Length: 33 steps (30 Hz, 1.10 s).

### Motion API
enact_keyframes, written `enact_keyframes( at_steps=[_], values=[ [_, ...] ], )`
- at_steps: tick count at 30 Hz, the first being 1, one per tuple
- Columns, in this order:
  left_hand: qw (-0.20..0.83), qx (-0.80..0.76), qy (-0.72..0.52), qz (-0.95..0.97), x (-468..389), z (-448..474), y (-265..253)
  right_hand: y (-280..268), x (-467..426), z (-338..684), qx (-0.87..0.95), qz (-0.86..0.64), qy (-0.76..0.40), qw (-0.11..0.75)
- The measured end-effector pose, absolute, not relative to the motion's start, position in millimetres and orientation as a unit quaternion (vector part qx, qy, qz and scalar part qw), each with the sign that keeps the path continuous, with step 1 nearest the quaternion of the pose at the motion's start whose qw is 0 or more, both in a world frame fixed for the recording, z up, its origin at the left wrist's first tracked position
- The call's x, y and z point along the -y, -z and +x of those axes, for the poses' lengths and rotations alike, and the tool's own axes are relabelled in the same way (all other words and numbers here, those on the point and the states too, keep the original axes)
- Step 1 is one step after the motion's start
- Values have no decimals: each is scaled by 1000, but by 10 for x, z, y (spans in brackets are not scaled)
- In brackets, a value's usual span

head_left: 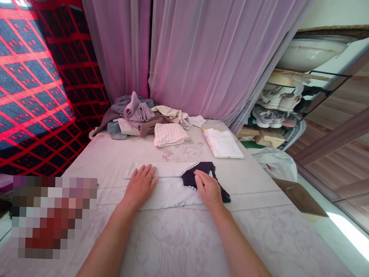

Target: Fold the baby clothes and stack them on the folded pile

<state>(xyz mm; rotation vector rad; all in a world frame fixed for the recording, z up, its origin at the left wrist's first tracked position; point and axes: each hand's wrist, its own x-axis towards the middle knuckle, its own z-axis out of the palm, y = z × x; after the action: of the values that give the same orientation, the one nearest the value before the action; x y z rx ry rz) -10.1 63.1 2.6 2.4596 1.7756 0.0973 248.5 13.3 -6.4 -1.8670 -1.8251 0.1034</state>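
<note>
A white garment (164,190) with a dark navy section (191,177) and a scalloped lace trim lies partly folded on the pale flowered cover in front of me. My left hand (141,183) rests palm down on its white part, fingers stretched out and slightly spread. On the navy section lies my right hand (208,188), its fingers extended close together and touching the cloth. Its palm side is hidden.
Behind the garment sit a heap of clothes (138,112), a striped folded cloth (171,135) and a folded white cloth (223,143). Purple curtains (187,53) hang at the back. A shoe rack (312,108) stands right; a pixelated area covers the lower left.
</note>
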Motion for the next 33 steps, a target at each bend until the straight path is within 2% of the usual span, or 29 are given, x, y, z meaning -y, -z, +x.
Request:
enact_keyframes(
  at_steps=[2, 5, 9, 15, 28, 33],
  values=[
    [44, -578, -36, 814, -605, -33, -5, -7, -206, 2660, 583, -762, -21, 281],
    [31, -574, -42, 817, -568, 46, 30, -128, -367, 2877, 492, -840, -51, 222],
    [27, -566, -53, 822, -534, 106, 56, -200, -545, 2941, 493, -851, -105, 147],
    [25, -559, -65, 826, -522, 123, 75, -174, -618, 2838, 509, -848, -103, 107],
    [51, -567, -76, 819, -550, 54, 38, -65, -633, 2981, 529, -826, -95, 171],
    [67, -570, -129, 808, -628, -68, -53, -98, -656, 2905, 524, -834, -109, 131]
  ],
)
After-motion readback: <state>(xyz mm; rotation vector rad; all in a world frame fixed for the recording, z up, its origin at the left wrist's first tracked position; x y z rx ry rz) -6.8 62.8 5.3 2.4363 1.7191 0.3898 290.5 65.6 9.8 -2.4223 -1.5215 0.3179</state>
